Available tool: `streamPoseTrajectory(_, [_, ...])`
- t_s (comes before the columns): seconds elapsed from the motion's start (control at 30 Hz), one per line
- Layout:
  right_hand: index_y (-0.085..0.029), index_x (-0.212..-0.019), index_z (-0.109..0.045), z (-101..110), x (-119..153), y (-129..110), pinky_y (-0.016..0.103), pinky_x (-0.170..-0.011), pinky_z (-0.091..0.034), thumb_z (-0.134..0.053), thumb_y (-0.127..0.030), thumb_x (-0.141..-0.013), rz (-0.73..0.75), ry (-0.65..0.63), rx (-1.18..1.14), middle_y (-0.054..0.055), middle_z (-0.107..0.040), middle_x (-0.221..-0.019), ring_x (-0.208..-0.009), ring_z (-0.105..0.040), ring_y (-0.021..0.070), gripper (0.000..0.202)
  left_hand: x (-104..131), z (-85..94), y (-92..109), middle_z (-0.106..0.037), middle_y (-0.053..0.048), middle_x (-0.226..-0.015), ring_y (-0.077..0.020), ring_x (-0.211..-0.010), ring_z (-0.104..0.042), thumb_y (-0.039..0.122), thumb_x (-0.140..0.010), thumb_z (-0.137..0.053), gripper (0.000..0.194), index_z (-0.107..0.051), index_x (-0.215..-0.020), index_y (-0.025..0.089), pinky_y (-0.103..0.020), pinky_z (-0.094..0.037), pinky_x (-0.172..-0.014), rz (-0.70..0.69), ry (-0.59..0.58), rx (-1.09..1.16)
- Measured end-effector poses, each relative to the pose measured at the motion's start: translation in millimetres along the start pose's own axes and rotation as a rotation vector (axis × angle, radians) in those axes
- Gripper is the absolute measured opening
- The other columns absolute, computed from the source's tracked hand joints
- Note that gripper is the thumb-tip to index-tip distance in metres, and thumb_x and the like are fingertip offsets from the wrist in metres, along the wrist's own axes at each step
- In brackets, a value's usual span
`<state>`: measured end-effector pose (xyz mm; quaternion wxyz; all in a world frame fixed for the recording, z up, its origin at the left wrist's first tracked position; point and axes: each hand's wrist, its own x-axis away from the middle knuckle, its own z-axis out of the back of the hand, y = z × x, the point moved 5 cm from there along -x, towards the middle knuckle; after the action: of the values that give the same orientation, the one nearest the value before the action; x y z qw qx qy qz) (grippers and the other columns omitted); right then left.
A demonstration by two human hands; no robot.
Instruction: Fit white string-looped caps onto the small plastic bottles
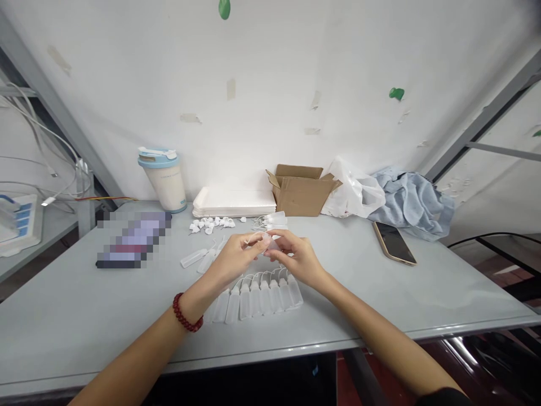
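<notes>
Over the middle of the table, my left hand [236, 254] and my right hand [299, 256] meet around one small translucent bottle [273, 245]. The left fingers pinch its cap end, and the right fingers grip its body. Fingers hide much of the bottle. Just below them lies a row of similar bottles [255, 299], side by side, with thin white tethers at their tops. A few more bottles [193, 258] lie left of my left hand, partly covered by it. Behind the hands sit a few bottles [276, 219] and a scatter of small white caps [211, 224].
Along the wall stand a blue-lidded cup [165, 183], a stack of white trays [234, 202], an open cardboard box [302, 194], a plastic bag [353, 194] and a blue cloth [409, 200]. A phone [394, 242] lies right; a pixelated object [135, 239] lies left.
</notes>
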<state>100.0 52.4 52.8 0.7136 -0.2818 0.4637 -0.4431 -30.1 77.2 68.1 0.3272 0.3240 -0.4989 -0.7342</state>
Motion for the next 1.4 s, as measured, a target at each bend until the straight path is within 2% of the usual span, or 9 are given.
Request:
streamPoseTrajectory(0.1, [-0.021,-0.106,-0.053,3.4,-1.7,2.3,0.026,-0.055,-0.049,-0.063,-0.037,-0.079,-0.078,0.042,-0.044,-0.001,-0.065,-0.068,-0.055,-0.060,0.0128,0.033,-1.0,4.9,-6.3,-0.070,-0.003,-0.087,-0.0196,-0.082,-0.061,0.040,-0.085,-0.050,0.028,-0.068,-0.080,0.020,-0.031,-0.048,-0.073,0.042,0.022,-0.060])
streamPoseTrajectory(0.17, [-0.020,-0.103,-0.053,6.3,-2.6,3.1,0.025,-0.053,-0.048,-0.065,-0.038,-0.077,-0.115,0.073,-0.060,-0.001,-0.064,-0.067,-0.054,-0.060,0.0129,0.034,-3.9,15.7,-12.7,-0.070,-0.005,-0.097,-0.0211,-0.085,-0.063,0.037,-0.083,-0.053,0.026,-0.069,-0.094,0.019,-0.032,-0.049,-0.075,0.060,0.116,-0.167])
streamPoseTrajectory(0.27, [-0.020,-0.101,-0.053,10.3,-3.5,4.3,0.025,-0.051,-0.047,-0.066,-0.038,-0.076,-0.152,0.106,-0.067,-0.003,-0.060,-0.062,-0.052,-0.059,0.0127,0.033,-16.1,38.7,-20.2,-0.068,-0.010,-0.104,-0.0241,-0.094,-0.061,0.026,-0.084,-0.047,0.029,-0.066,-0.103,0.014,-0.035,-0.048,-0.081,-0.023,0.256,-0.572])
streamPoseTrajectory(0.33, [-0.020,-0.099,-0.053,12.1,-4.0,5.3,0.024,-0.051,-0.046,-0.066,-0.039,-0.076,-0.169,0.116,-0.073,-0.004,-0.058,-0.059,-0.051,-0.059,0.0126,0.033,-32.5,49.1,-28.4,-0.066,-0.015,-0.106,-0.0277,-0.101,-0.058,0.019,-0.084,-0.043,0.031,-0.064,-0.105,0.010,-0.039,-0.044,-0.088,-0.086,0.200,-0.935])
streamPoseTrajectory(0.43, [-0.019,-0.098,-0.052,13.2,-4.7,7.3,0.025,-0.051,-0.045,-0.067,-0.042,-0.075,-0.193,0.116,-0.087,-0.004,-0.059,-0.061,-0.051,-0.059,0.0129,0.035,-62.8,62.5,-44.9,-0.066,-0.017,-0.101,-0.0303,-0.101,-0.057,0.015,-0.080,-0.048,0.027,-0.066,-0.100,0.009,-0.039,-0.042,-0.088,-0.106,0.082,-1.026])
streamPoseTrajectory(0.67, [-0.020,-0.097,-0.051,13.8,-5.4,10.5,0.025,-0.049,-0.046,-0.068,-0.046,-0.072,-0.229,0.118,-0.104,-0.004,-0.059,-0.063,-0.051,-0.061,0.0136,0.041,-100.5,53.3,-63.1,-0.068,-0.014,-0.075,-0.0250,-0.074,-0.062,0.008,-0.074,-0.047,0.021,-0.064,-0.064,0.013,-0.031,-0.042,-0.070,-0.111,-0.115,-1.095])
streamPoseTrajectory(0.9, [-0.021,-0.098,-0.052,14.8,-5.7,8.3,0.026,-0.052,-0.046,-0.067,-0.047,-0.073,-0.210,0.117,-0.063,-0.003,-0.059,-0.063,-0.052,-0.061,0.0138,0.039,-100.1,41.7,-60.3,-0.068,-0.007,-0.072,-0.0231,-0.068,-0.061,0.014,-0.068,-0.052,0.013,-0.064,-0.068,0.017,-0.028,-0.041,-0.063,-0.149,-0.181,-1.054])
streamPoseTrajectory(1.23, [-0.021,-0.097,-0.050,16.9,-7.3,7.3,0.025,-0.051,-0.046,-0.065,-0.042,-0.076,-0.181,0.117,0.008,-0.003,-0.058,-0.063,-0.052,-0.060,0.0133,0.033,-98.6,43.6,-55.7,-0.069,-0.011,-0.074,-0.0245,-0.074,-0.063,0.020,-0.078,-0.052,0.015,-0.064,-0.070,0.016,-0.029,-0.043,-0.066,-0.110,-0.035,-0.969])
streamPoseTrajectory(1.4, [-0.022,-0.100,-0.052,17.0,-7.1,9.4,0.024,-0.050,-0.045,-0.063,-0.041,-0.078,-0.132,0.123,0.107,-0.002,-0.062,-0.066,-0.052,-0.060,0.0132,0.031,-68.8,47.8,-30.1,-0.069,-0.009,-0.081,-0.0222,-0.075,-0.063,0.025,-0.078,-0.053,0.015,-0.064,-0.081,0.014,-0.029,-0.045,-0.066,-0.087,0.049,-0.889])
